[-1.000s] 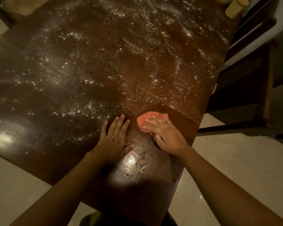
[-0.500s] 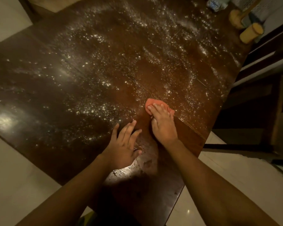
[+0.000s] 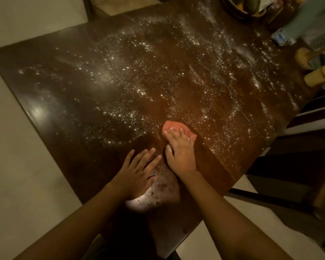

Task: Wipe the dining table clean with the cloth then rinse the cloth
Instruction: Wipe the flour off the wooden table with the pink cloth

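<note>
A dark wooden dining table (image 3: 68, 94) fills the view, strewn with white powder and crumbs over most of its top. My right hand (image 3: 180, 152) presses down on a bunched orange cloth (image 3: 172, 126) near the table's near right part, fingers spread over it. My left hand (image 3: 137, 171) lies flat on the tabletop just to the left, fingers apart and holding nothing. The strip of table nearest my hands looks darker and free of powder, with a bright light reflection below my left hand.
At the far right edge stand two yellow cylindrical containers (image 3: 319, 76), a blue-white packet (image 3: 282, 37) and a dark bowl with fruit (image 3: 242, 6). A dark wooden chair (image 3: 298, 162) stands beside the table's right side. Pale tiled floor (image 3: 17, 166) surrounds the table.
My right hand has pushed the cloth farther away across the table into the powder. My left hand stays flat on the table. The view has shifted, showing more of the far end.
</note>
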